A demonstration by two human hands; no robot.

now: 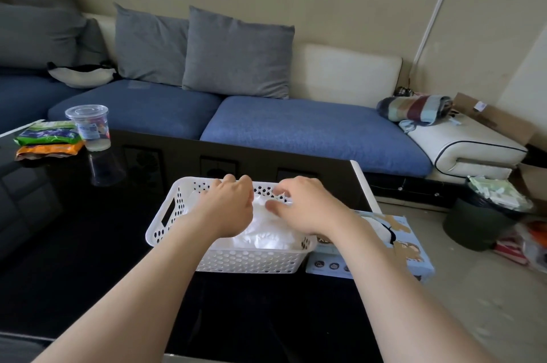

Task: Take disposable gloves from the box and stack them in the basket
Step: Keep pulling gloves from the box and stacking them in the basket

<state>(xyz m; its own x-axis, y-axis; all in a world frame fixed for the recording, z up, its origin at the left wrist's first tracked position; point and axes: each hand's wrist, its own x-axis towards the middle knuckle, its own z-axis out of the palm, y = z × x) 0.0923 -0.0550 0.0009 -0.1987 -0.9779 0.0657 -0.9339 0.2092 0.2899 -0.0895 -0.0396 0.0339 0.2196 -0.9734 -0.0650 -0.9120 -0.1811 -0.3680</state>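
Beyond, a sofa (310, 129): blue woven seat cushions, grey square pillows, cream leather-look back and arm.

In front, a glossy black surface (74, 229), mirror-smooth, reflecting whatever stands on it.

On the floor to the right, a dark round bin (473, 223), filled to the top.

Near the surface's right edge, a white plastic basket (245, 262): rectangular, rounded corners, walls pierced with oval holes, a slot handle in the left end.

Touching the basket's right side, a pale blue cardboard glove box (411, 247), lying flat, its top opening torn ragged.

Inside the basket, directly under both hands, a pile of gloves (266, 235): thin, translucent white film, crumpled and soft.

Left hand (228, 206) over the far half of the basket, knuckles up by the far rim, fingers curled down round the film's edge, tips hidden.

Right hand (302, 206) just beside it, thumb and fingers pinching a raised fold of the top glove.

Far left, a clear lidded plastic cup (90, 127), upright, beside stacked green and orange snack packets (47, 135).
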